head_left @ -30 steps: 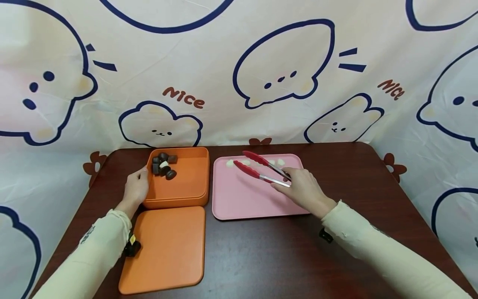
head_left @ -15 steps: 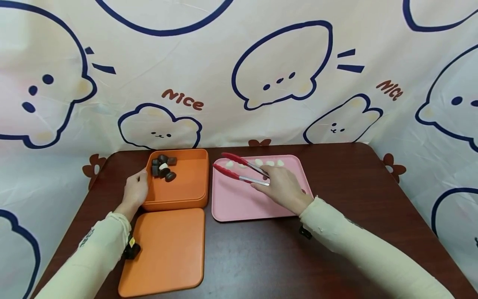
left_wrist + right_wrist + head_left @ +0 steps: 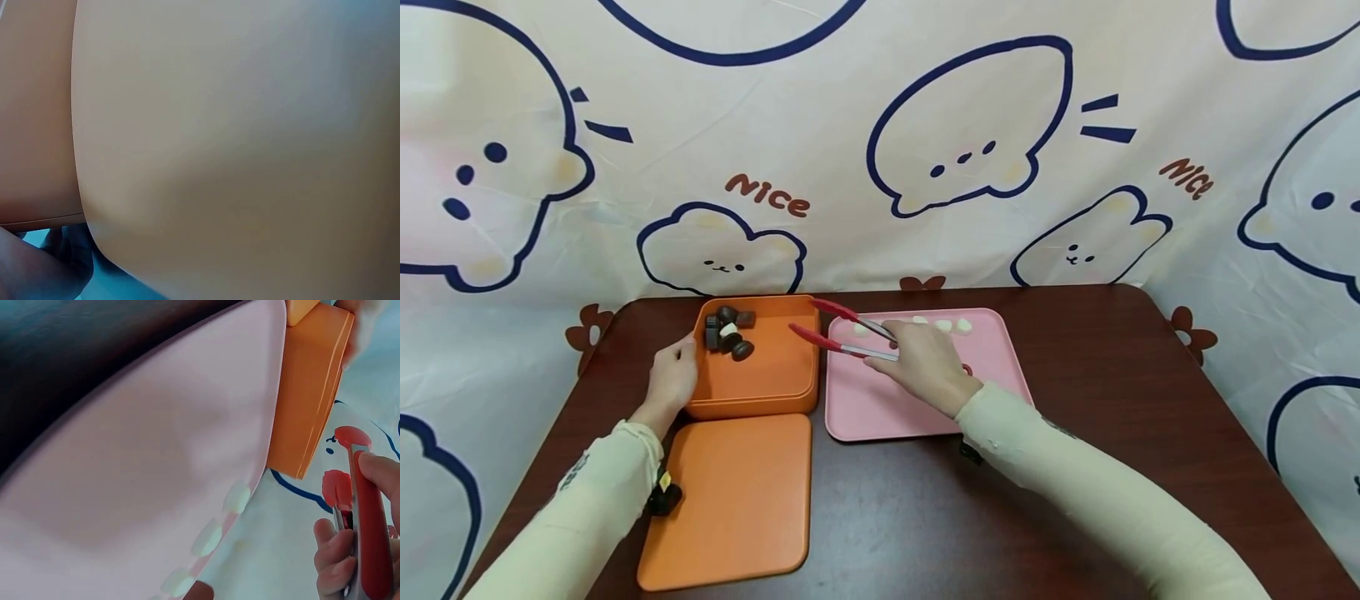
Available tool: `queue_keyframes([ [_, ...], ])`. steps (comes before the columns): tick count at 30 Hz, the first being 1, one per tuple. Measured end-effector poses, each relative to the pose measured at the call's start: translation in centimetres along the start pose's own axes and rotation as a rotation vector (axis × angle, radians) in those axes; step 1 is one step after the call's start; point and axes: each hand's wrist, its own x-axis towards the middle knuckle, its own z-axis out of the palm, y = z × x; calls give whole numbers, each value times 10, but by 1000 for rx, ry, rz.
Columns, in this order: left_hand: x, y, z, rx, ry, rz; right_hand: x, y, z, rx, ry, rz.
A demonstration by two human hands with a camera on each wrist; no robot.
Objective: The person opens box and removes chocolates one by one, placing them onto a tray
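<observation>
Red tongs (image 3: pixel 853 350) in middle of frame, red tips apart, seemingly over right side of orange box (image 3: pixel 775 375). Likely light, springy; metal stiff, tips maybe soft, grippy. Best held by handles, as right hand (image 3: pixel 925 358) does, fingers wrapped round them. Left hand (image 3: pixel 673 373), left of frame, fingers clamped on orange box. White lumps (image 3: pixel 964 326) on pink tray (image 3: pixel 887 412) may slip; pinch gently.

Open floor spreads across the right and near parts of the box (image 3: pixel 775 375), though pieces (image 3: pixel 731 342) crowd its far left corner. The left hand (image 3: pixel 673 379) bars its left side (the lid (image 3: pixel 730 500) lies in front). Table (image 3: pixel 925 517) stretches free before the tray (image 3: pixel 880 400); the right hand (image 3: pixel 925 362) and tongs (image 3: pixel 823 340) overhang it.
</observation>
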Motion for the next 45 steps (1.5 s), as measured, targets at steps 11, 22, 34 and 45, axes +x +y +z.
queue_keyframes([
  [11,2,-1,0,5,-6,7,27,-35,18,-153,7,-111],
  [22,1,1,0,10,-17,5,51,-63,34,-361,32,-208],
  [34,2,0,-1,13,-14,5,63,-79,52,-589,136,-316],
  [45,2,0,-3,15,-28,28,62,-85,62,-634,157,-391],
])
